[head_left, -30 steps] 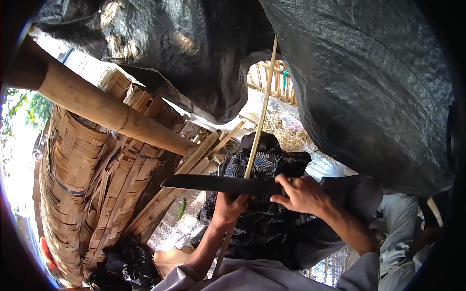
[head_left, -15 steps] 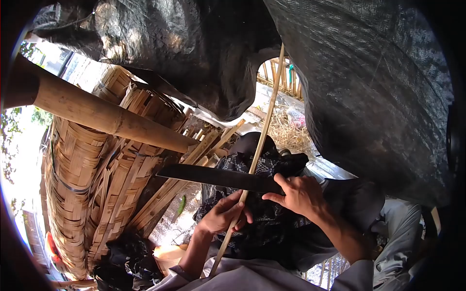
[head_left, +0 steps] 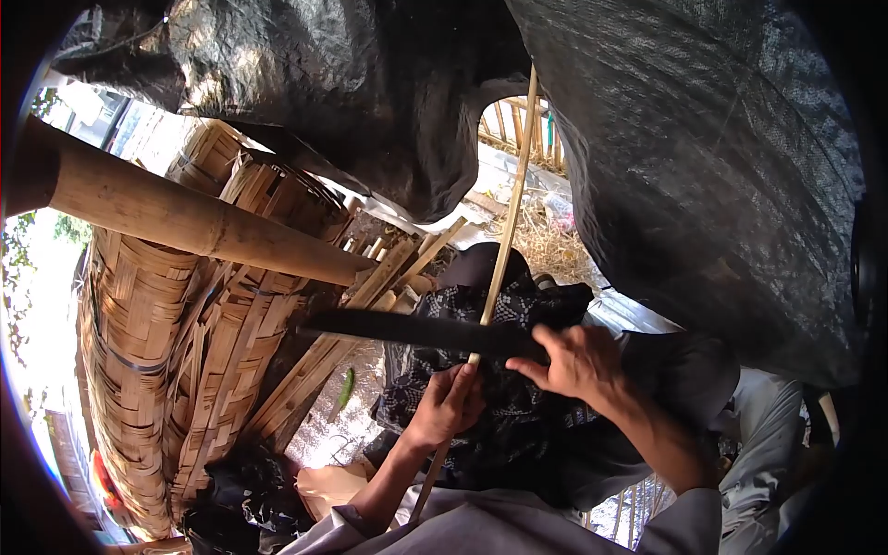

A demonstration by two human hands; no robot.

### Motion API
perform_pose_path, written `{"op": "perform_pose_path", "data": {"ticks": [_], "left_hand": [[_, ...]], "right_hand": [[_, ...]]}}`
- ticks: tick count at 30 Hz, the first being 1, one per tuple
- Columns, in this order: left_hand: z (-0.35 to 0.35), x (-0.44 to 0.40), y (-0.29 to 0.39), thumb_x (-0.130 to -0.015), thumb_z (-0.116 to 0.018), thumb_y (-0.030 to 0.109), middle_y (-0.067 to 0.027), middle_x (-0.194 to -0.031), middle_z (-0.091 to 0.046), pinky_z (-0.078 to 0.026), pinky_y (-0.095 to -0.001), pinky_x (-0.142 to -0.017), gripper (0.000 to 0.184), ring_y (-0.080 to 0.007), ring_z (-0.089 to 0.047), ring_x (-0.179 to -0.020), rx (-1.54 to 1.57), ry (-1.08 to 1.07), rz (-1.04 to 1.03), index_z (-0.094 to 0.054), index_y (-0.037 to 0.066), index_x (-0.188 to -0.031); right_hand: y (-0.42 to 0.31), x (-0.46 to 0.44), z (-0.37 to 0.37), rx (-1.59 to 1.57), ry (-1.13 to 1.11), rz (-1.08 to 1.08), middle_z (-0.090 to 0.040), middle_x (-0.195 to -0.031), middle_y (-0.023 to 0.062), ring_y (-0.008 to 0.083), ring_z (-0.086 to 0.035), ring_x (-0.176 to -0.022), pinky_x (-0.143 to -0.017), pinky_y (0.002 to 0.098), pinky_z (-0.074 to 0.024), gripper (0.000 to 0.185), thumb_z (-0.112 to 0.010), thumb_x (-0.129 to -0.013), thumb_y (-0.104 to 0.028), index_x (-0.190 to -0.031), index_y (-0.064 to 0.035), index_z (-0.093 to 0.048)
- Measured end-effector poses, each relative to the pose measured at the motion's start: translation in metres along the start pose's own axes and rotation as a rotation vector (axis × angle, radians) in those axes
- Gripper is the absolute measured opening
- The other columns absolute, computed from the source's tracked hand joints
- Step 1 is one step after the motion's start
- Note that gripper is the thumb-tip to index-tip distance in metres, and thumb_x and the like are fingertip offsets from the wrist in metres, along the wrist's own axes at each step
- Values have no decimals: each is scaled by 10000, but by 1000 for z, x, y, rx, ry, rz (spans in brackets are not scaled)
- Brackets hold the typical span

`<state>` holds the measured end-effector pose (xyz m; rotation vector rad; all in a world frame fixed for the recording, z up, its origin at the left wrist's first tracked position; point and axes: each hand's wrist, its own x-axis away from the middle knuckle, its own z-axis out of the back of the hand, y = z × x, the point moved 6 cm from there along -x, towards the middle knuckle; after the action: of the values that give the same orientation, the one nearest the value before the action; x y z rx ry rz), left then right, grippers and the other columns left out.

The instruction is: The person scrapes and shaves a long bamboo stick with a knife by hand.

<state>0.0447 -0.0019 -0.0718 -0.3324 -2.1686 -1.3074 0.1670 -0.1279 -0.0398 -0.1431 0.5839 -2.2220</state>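
A long, thin bamboo strip [head_left: 511, 227] runs from my lap up toward the gap between the dark sheets. My left hand [head_left: 446, 404] is closed around its lower part, just below the blade. In my right hand [head_left: 578, 363] is a machete [head_left: 407, 330] with a long dark blade pointing left; the fingers wrap its handle, which is mostly hidden. The blade lies across the strip, right above my left hand. Dark patterned cloth [head_left: 462, 305] covers my lap beneath both hands.
Rolled woven bamboo mats [head_left: 139, 342] stand at the left, with a thick bamboo pole [head_left: 203, 227] jutting across them. Split bamboo pieces [head_left: 305, 379] lean beside my legs. Dark tarpaulin [head_left: 703, 166] hangs overhead and to the right. A green chili-like object [head_left: 347, 387] lies on the ground.
My left hand has moved slightly up and right along the strip, closer to the blade, and its fingers have turned. The machete still crosses the strip, its blade now somewhat blurred.
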Motion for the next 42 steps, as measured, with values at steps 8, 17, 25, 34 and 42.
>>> {"op": "perform_pose_path", "data": {"ticks": [8, 17, 25, 34, 42], "left_hand": [[7, -8, -4, -970, -382, 259, 17, -494, -387, -273, -217, -373, 307, -66, -365, -386, -215, 79, -70, -454, 53, -754], [8, -10, 13, -954, -400, 181, -37, -546, -480, -366, -264, -467, 297, -95, -445, -481, -607, 236, -279, -497, 10, -732], [9, -4, 5, -932, -433, 127, -19, -610, -501, -369, -237, -489, 200, -77, -462, -532, -610, 229, -527, -544, 1, -824], [3, -11, 13, -932, -435, 116, 13, -604, -468, -341, -216, -468, 194, -44, -432, -533, -783, 171, -686, -552, -10, -843], [15, 13, -13, -986, -327, 215, 8, -541, -440, -294, -208, -384, 273, -53, -375, -412, -302, -70, -118, -497, 14, -914]], "right_hand": [[-7, 7, -5, 11, -118, -2, -525, -456, 104, 296, -564, -423, -389, 381, -432, 517, -594, -748, -585, -679, -74, -560], [-1, -5, 3, 29, 41, -22, -486, -400, 98, 285, -549, -378, -339, 360, -407, 574, -549, -753, -638, -606, -83, -538], [-23, 12, -11, 32, -21, 97, -495, -403, 86, 272, -559, -376, -352, 371, -442, 582, -501, -775, -650, -660, -83, -564], [-16, 3, -3, 106, 47, 59, -454, -377, 44, 214, -528, -343, -329, 332, -414, 600, -508, -756, -672, -622, -89, -547], [-14, 2, -2, 118, 71, 48, -448, -376, 45, 216, -523, -340, -325, 327, -402, 603, -503, -760, -673, -612, -89, -534]]}}
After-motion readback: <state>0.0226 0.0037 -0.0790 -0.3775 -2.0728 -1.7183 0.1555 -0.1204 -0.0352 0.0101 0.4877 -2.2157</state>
